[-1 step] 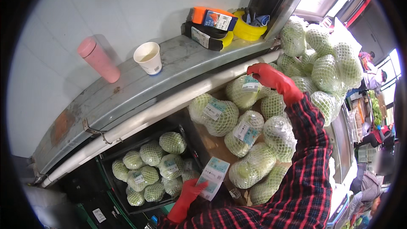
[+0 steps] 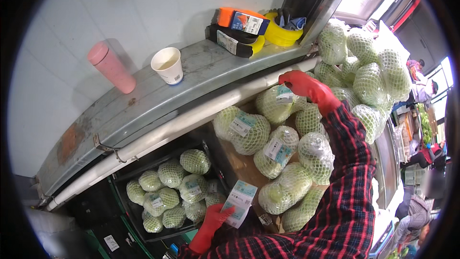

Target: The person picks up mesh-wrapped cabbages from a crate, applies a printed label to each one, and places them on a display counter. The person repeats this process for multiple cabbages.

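My right hand [image 2: 304, 86], in a red rubber glove, reaches up and grips the top of a netted green cabbage [image 2: 275, 105] with a white and blue label. That cabbage is the highest in a slanted stack of wrapped cabbages [image 2: 282, 163]. Lower down, my red-gloved left hand [image 2: 213, 218] holds a small white and light blue label card [image 2: 241, 200] in front of the stack's lower edge. Both sleeves are red and black plaid.
A black crate [image 2: 120, 196] of several netted cabbages sits at the lower left. On the grey ledge [image 2: 143, 108] above stand a pink tumbler [image 2: 110, 67], a paper cup [image 2: 167, 64], orange and black tools [image 2: 237, 26] and yellow items [image 2: 282, 32]. More cabbages [image 2: 369, 67] pile up at right, with other people [image 2: 421, 91] beyond.
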